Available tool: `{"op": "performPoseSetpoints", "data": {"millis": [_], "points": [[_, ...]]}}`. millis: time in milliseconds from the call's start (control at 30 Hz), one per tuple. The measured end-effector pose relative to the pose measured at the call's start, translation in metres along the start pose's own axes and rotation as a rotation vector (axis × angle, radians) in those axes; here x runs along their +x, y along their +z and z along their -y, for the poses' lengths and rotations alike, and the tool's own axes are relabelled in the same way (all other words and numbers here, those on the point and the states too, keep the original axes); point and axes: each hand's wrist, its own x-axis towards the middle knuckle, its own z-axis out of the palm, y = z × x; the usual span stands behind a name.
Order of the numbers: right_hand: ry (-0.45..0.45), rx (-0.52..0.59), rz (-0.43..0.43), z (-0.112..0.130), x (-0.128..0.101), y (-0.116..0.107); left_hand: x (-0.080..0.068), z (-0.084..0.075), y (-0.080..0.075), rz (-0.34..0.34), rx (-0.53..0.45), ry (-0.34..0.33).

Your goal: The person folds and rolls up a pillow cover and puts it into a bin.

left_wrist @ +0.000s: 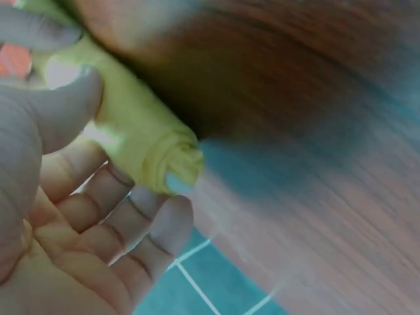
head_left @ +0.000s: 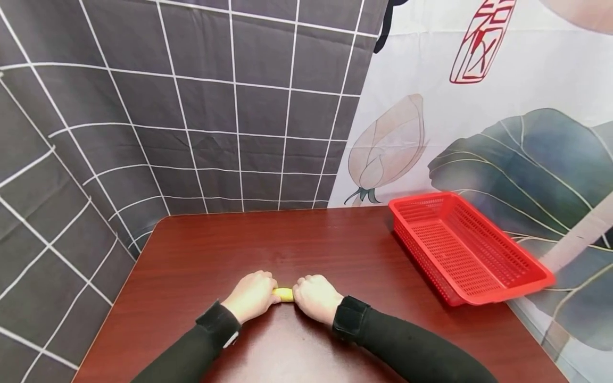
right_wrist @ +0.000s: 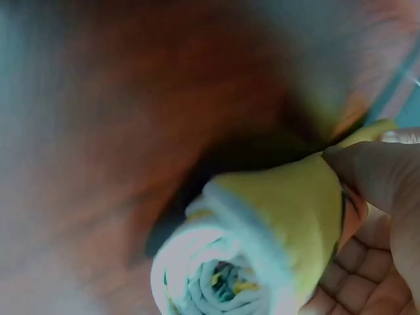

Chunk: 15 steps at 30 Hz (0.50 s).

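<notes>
We see the left hand (head_left: 251, 296) and right hand (head_left: 316, 298) pinching each end of a tightly rolled yellow cloth (head_left: 283, 294) on the dark red wooden bench (head_left: 297, 239), apparently keeping it rolled; a red plastic mesh basket (head_left: 466, 250) sits far right.

In the head view, most of the yellow rolled cloth (head_left: 283, 294) is covered by the left hand (head_left: 251, 295) and right hand (head_left: 317, 298); fingertips are hidden beneath. Both wrist views are blurred; the palms are cut off.

Black sleeves (head_left: 412, 346), black wrist straps (head_left: 349, 317)
</notes>
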Motion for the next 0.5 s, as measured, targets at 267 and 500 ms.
{"op": "performPoseSetpoints", "data": {"millis": [267,500], "points": [[0.064,0.243,0.069,-0.013,-0.016,-0.016,-0.034,0.012,-0.023,-0.031,-0.187,-0.231],[0.109,0.356,0.022,-0.045,-0.033,-0.036,-0.073,0.031,-0.042,-0.041,-0.205,-0.350]]}}
